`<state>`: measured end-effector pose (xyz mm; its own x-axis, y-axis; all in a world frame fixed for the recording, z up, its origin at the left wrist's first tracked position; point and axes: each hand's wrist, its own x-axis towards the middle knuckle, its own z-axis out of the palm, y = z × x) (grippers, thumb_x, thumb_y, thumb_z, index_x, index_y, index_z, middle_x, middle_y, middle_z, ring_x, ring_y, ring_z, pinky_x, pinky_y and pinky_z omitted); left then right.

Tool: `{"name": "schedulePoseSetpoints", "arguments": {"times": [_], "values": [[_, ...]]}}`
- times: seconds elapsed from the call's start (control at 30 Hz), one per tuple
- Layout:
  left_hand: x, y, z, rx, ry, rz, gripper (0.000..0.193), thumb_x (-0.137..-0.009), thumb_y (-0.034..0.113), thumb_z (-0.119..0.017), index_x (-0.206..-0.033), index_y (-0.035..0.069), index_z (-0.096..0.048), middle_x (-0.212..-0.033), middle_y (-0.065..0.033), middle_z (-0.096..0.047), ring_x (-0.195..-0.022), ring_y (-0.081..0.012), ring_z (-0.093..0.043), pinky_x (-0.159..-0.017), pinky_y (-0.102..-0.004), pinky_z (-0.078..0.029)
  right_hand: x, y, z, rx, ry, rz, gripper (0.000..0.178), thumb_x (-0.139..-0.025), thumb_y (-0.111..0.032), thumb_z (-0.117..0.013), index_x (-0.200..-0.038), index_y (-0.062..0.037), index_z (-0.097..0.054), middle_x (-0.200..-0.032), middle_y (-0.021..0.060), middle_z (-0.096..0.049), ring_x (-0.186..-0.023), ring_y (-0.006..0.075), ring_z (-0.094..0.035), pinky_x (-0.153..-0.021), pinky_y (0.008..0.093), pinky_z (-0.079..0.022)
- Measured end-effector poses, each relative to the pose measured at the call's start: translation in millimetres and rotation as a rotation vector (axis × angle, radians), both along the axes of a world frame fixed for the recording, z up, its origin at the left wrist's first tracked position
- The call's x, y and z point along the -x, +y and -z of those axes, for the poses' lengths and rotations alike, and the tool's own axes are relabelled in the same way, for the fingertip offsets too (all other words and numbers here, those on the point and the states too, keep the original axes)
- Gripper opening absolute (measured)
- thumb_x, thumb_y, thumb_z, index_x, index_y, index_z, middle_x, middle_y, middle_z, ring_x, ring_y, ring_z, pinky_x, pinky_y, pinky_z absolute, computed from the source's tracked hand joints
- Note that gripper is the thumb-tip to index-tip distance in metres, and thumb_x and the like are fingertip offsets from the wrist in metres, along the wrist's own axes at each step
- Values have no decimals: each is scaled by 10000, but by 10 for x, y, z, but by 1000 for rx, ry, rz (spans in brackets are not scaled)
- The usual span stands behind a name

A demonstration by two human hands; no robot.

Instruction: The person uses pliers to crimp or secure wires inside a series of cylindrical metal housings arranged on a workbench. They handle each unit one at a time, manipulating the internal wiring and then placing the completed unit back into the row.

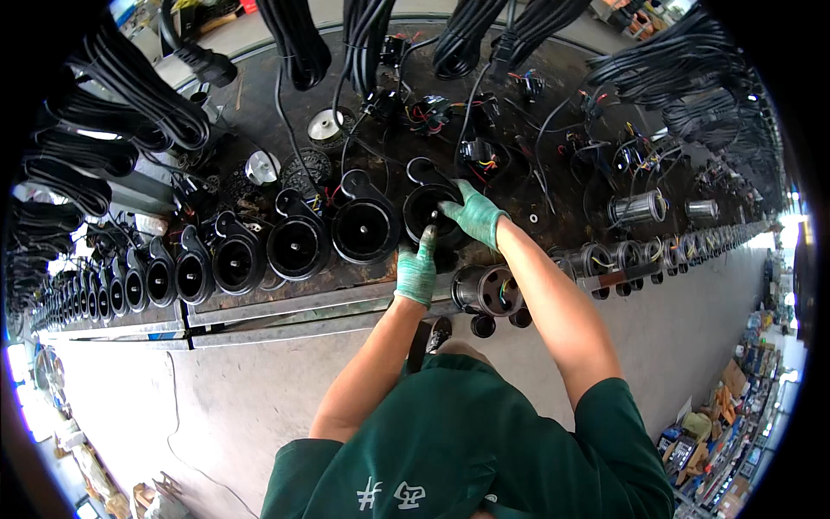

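Note:
Both of my hands wear green gloves and hold a black round blower housing at the table's front edge. My right hand is closed on its right rim, thumb reaching over the opening. From the near side my left hand grips the lower rim, one finger pointing up toward the small metal shaft in the middle. Its other fingers are partly hidden. Left of it sits another open black housing with a shaft in its centre. A silver motor body with a holed end lies just right of my left hand.
More black housings line the front edge leftward; wired motor bodies line it rightward. Bundled black cables hang overhead. Wired motor parts, a silver impeller and a metal cylinder lie on the dark table.

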<state>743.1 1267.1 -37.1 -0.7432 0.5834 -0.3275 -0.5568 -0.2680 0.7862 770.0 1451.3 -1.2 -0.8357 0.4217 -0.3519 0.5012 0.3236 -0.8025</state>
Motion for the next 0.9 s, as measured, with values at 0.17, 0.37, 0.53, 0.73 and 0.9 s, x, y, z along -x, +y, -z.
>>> {"name": "schedulePoseSetpoints", "arguments": {"times": [0.17,0.37,0.53,0.73,0.9], "values": [[27,-158,-500,222,-111,134,585,-989,333,-743,-1402,-31,-545,-1240,-118,-688,-1041,-189,-678,-905,-328,-568,-580,26,-821,-219,70,17,531,-1033,-296,-647,-1481,-61,-485,-1335,222,-666,-1199,322,-675,-993,372,-529],[-392,-584,-409,174,119,56,576,-1050,186,-623,-1535,40,-350,-1305,-103,-620,-1098,-161,-623,-897,-289,-544,-2063,354,-1622,-662,-210,-45,406,-880,-4,-613,-1282,-58,-632,-1235,198,-665,-1113,397,-664,-963,443,-552],[-554,-539,-930,313,1181,368,619,-860,59,-717,-1447,90,-521,-1509,-206,-475,-1375,-387,-497,-1126,-467,-442,-2995,605,-1474,-842,-470,-229,451,-818,37,-631,-1253,-81,-649,-1275,188,-607,-1129,415,-620,-980,490,-521],[-815,-81,-1278,645,1538,470,600,-728,304,-876,-1245,91,-660,-1518,-215,-470,-1410,-518,-398,-1139,-584,-395,-3042,732,-1351,-988,-513,-312,422,-826,-36,-691,-1234,-143,-660,-1261,118,-634,-1177,360,-615,-1004,525,-489],[-1001,111,-1237,954,1690,506,427,-813,367,-793,-1126,81,-738,-1519,-214,-493,-1442,-504,-382,-1169,-589,-336,-3119,910,-1249,-1056,-451,-396,402,-803,-131,-771,-1192,-164,-679,-1195,78,-672,-1137,329,-624,-983,510,-498]]}}
